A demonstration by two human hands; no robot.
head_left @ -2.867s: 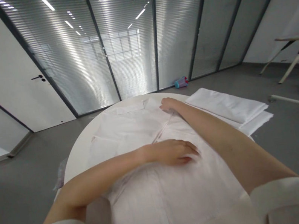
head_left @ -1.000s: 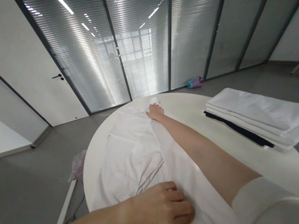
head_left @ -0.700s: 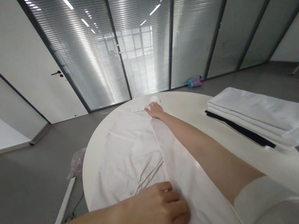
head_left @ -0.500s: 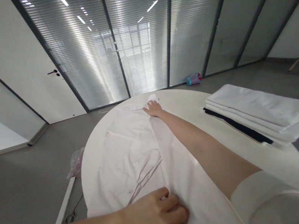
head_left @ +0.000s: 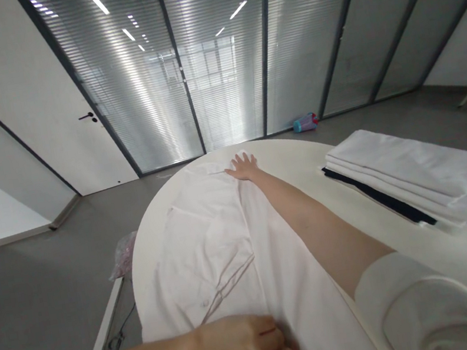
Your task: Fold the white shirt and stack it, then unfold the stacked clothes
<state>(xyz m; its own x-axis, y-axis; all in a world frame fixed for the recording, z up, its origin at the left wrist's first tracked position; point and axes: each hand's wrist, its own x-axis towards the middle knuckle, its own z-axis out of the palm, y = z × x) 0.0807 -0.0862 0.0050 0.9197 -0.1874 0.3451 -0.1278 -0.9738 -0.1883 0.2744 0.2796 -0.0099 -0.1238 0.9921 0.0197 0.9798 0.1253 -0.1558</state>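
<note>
A white buttoned garment (head_left: 220, 231), perhaps a shirt or coat, lies folded lengthwise over the round white table (head_left: 296, 149). Near the table's front, my left hand (head_left: 249, 348) is closed, its curled fingers gripping the cloth by the long folded edge; the fingertips are partly hidden. My right hand (head_left: 243, 167) reaches to the far end and lies open on the garment, fingers spread. Creases and a slanted, gaping opening with a small button show just beyond my left hand.
A stack of folded white cloth (head_left: 420, 167) with a dark piece (head_left: 380, 195) below lies at the table's right, overhanging its edge. On the floor are a clear plastic bag (head_left: 122, 256), a cable (head_left: 117, 341) and a blue and pink object (head_left: 305, 122) by the glass wall.
My right hand's fingers have spread wider and shifted slightly right at the far end. My left hand has sunk a little lower, its fingers more tightly curled on the cloth.
</note>
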